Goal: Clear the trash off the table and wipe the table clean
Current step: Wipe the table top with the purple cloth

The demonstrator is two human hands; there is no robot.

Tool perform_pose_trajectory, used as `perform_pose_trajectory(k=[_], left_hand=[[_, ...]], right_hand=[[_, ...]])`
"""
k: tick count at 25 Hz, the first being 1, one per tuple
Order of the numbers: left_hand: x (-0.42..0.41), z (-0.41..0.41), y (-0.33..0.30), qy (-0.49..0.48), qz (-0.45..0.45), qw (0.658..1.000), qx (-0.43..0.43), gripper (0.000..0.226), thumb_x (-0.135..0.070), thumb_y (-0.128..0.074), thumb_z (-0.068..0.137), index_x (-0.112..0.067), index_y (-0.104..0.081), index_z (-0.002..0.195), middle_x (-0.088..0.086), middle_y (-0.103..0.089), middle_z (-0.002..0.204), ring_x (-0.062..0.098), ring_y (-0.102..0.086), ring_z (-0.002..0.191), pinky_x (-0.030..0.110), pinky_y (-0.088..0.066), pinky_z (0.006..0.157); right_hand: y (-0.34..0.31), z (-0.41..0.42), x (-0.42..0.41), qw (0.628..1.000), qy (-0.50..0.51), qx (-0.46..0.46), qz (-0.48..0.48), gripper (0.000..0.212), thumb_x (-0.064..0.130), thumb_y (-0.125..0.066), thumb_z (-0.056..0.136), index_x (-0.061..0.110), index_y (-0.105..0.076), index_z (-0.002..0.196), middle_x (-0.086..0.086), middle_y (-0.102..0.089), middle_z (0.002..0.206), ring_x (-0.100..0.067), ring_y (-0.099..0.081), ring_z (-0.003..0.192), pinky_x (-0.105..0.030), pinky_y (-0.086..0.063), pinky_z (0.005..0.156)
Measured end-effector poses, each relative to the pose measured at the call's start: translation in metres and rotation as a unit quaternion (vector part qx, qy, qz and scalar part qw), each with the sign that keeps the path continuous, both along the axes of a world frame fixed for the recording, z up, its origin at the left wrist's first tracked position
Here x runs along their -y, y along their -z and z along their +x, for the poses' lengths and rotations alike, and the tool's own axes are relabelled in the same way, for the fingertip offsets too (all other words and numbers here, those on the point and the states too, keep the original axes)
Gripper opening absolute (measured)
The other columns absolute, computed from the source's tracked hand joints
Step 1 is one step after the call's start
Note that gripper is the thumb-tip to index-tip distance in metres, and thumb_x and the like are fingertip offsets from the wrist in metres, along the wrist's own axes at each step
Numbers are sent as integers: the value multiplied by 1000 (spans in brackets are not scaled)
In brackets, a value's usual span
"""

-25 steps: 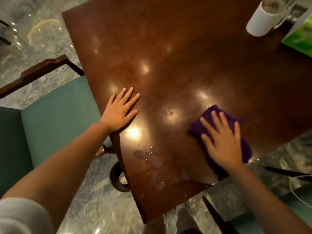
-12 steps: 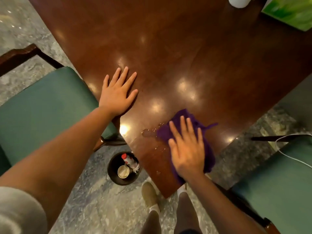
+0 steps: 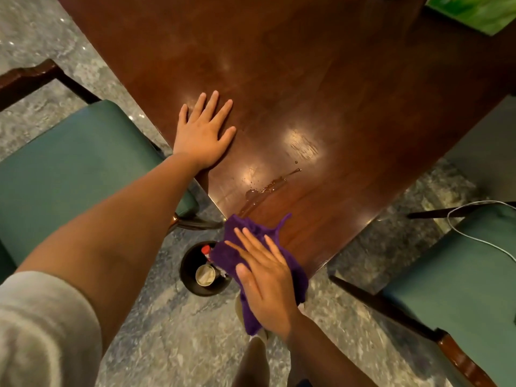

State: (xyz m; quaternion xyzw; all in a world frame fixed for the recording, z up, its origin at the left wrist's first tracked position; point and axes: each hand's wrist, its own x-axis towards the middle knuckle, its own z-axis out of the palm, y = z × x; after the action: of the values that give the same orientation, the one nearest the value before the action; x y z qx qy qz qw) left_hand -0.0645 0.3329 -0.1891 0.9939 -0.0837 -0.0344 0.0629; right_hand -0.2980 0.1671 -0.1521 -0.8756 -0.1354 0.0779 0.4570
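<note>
A dark brown wooden table [image 3: 321, 79] fills the upper middle of the view. My left hand [image 3: 205, 132] lies flat on it near the left edge, fingers spread, holding nothing. My right hand [image 3: 268, 280] presses flat on a purple cloth [image 3: 237, 247] at the table's near corner; part of the cloth hangs past the edge. A thin streak of liquid with small drops [image 3: 268, 188] lies on the wood just beyond the cloth. On the floor below the corner stands a round black bin [image 3: 192, 286] holding a paper cup [image 3: 205, 275] and a red-capped bottle [image 3: 206, 251].
Green-seated wooden chairs stand at the left [image 3: 69, 174] and at the lower right [image 3: 460, 280], the right one with a white cable [image 3: 474, 238] on it. A green box [image 3: 474, 11] sits at the table's far right corner. The floor is grey marble [image 3: 181, 344].
My right hand has dragged the purple cloth toward the table's near corner, leaving a thin wet streak where the puddle was. My left hand has stayed flat on the table.
</note>
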Motion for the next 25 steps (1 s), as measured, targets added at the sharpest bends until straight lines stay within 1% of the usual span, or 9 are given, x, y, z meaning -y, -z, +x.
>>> perform_pose_trajectory(k=[2,4,6,8,10,13,14,16,25], left_hand=[[1,0,-2,1,0,1000,-2,57,-56,-17,93,-35,-9,146,1,-6,157,21,1,143,50,-2,113],[1,-1,-2,-1,-2,1000,1,57,-55,-18,93,-35,-9,146,1,-6,157,21,0,143,50,-2,113],[0,-1,-3,0,-5,1000,-1,56,-55,-18,93,-35,-9,146,0,-6,157,21,1,143,49,-1,113],[0,-1,-3,0,-7,1000,-2,57,-56,-18,93,-36,-9,146,0,-5,157,20,2,143,49,-1,113],[1,0,-2,-1,-7,1000,-3,57,-56,-17,93,-36,-9,146,0,-5,157,20,2,143,49,-1,114],[0,-1,-2,-2,-12,1000,0,57,-56,-18,93,-36,-9,146,0,-4,157,20,2,143,50,-2,114],[0,-1,-2,-2,-13,1000,2,57,-55,-18,93,-36,-9,146,0,-4,157,20,2,143,50,-2,114],[-1,1,-1,-2,-18,1000,4,57,-55,-19,92,-36,-10,145,0,-5,157,20,2,143,50,-2,114],[-1,1,2,-3,-25,1000,7,56,-53,-24,93,-35,-14,145,0,-7,157,21,0,143,51,-2,113]], right_hand=[[-18,6,5,946,150,-208,198,25,33,-40,93,31,-63,102,18,-62,109,11,-51,106,-28,-32,103],[-31,19,25,799,292,-380,362,17,32,-54,85,24,-68,79,7,-68,86,-4,-63,83,-31,-44,84],[-47,36,60,723,356,-383,452,31,42,-50,82,19,-71,81,-2,-72,83,-16,-67,81,-32,-50,76],[-61,67,92,750,387,-257,470,35,48,-50,80,22,-72,86,1,-72,87,-17,-66,87,-34,-50,81],[-59,111,110,843,373,-142,360,31,54,-56,76,27,-71,82,8,-68,87,-10,-60,86,-33,-42,86],[-14,167,107,970,229,-56,-60,44,45,-36,88,22,-57,118,-2,-54,130,-16,-42,124,-41,-24,106],[5,176,101,966,161,-14,-202,48,40,-29,92,20,-48,131,-3,-38,146,-19,-25,137,-45,-15,111],[20,183,81,939,97,62,-324,52,41,-19,93,25,-36,140,0,-25,153,-20,-12,142,-46,-11,112],[23,125,1,921,-152,158,-323,53,38,-26,90,24,-34,141,-3,-26,152,-19,-15,141,-43,-12,111]])
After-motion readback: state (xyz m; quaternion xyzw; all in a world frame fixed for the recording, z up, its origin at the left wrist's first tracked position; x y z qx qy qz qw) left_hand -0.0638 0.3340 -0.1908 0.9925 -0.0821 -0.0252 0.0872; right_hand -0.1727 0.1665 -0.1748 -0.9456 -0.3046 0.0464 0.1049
